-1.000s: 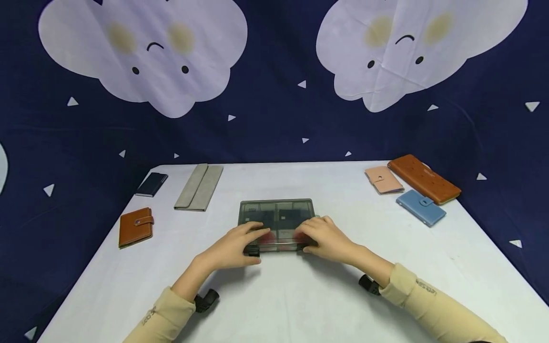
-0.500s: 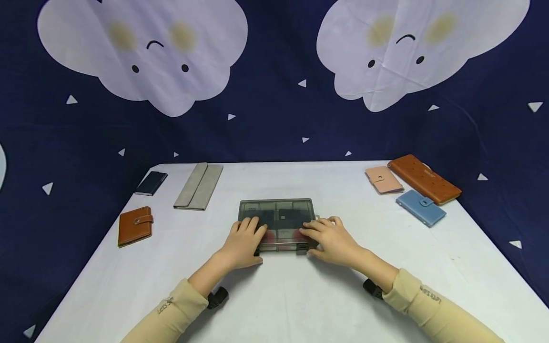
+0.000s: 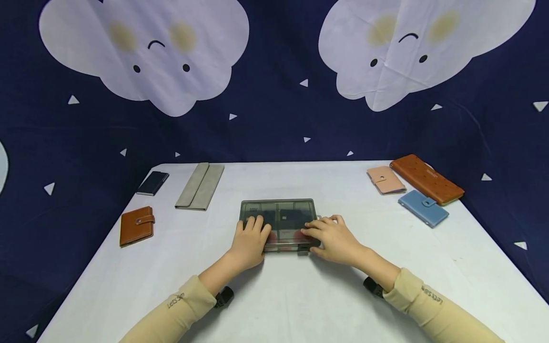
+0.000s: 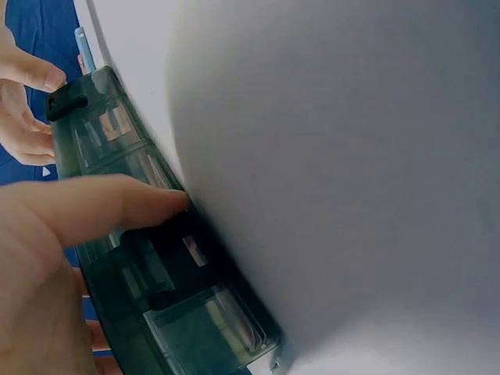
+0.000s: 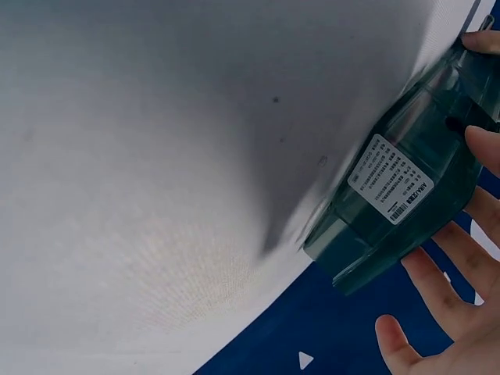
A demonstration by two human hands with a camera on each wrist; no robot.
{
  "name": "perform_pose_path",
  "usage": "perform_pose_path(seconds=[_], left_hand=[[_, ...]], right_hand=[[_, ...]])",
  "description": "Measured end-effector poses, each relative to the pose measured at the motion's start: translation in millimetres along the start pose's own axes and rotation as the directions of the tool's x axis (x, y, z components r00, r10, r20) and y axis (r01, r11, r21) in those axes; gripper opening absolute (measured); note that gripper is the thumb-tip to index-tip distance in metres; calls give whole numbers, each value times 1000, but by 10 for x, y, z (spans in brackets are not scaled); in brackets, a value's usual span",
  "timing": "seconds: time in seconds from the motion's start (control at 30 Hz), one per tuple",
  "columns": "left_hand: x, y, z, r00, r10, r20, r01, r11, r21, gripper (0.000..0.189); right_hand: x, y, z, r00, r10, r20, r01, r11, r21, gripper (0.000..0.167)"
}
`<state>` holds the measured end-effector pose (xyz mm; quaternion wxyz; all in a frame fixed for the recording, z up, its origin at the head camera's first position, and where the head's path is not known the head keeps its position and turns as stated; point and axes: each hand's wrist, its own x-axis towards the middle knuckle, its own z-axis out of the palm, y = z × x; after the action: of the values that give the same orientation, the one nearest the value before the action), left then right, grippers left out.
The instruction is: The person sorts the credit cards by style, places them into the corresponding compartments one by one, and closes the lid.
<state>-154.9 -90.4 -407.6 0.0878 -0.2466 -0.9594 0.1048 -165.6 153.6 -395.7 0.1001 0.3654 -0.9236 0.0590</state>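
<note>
A translucent grey-green plastic case with inner compartments lies on the white table, lid down, dark and red things showing through. My left hand grips its left front part, fingers over the lid. In the left wrist view the thumb lies across the front wall by a dark latch. Around the right front corner, my right hand holds the case, fingertips along the lid's edge. Its thumb rests at the front, near a white printed label. Another latch shows beside this thumb.
On the left lie a brown snap wallet, a black notebook and a grey folding pouch. At the right are a pink card holder, a blue one and a long brown wallet. A navy curtain hangs behind.
My left hand has shifted right and turned, its fingers now further onto the lid and its thumb closer in. The right hand has edged right, showing more of the right latch.
</note>
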Motion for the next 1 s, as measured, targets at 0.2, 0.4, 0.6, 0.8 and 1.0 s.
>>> perform_pose_path(seconds=[0.2,0.4,0.6,0.8,1.0], left_hand=[[52,36,-46,995,-64,78,69,995,-73,51],[91,55,-89,980,-91,177,119,981,-152,65],[56,-83,-183,987,7,163,33,971,-237,68],[-41,-431,-126,982,186,32,-164,924,-345,61],[-71,-515,-46,971,231,-55,-236,918,-320,58]], right_hand=[[-14,-9,-5,1000,-1,0,1,1000,-1,45],[-31,1,-7,1000,-2,1,2,1000,-3,46],[-30,27,-4,1000,-7,-5,7,1000,-18,45],[-25,30,14,1000,-21,-7,20,1000,-22,45],[-21,35,23,1000,-23,-7,23,999,-27,46]])
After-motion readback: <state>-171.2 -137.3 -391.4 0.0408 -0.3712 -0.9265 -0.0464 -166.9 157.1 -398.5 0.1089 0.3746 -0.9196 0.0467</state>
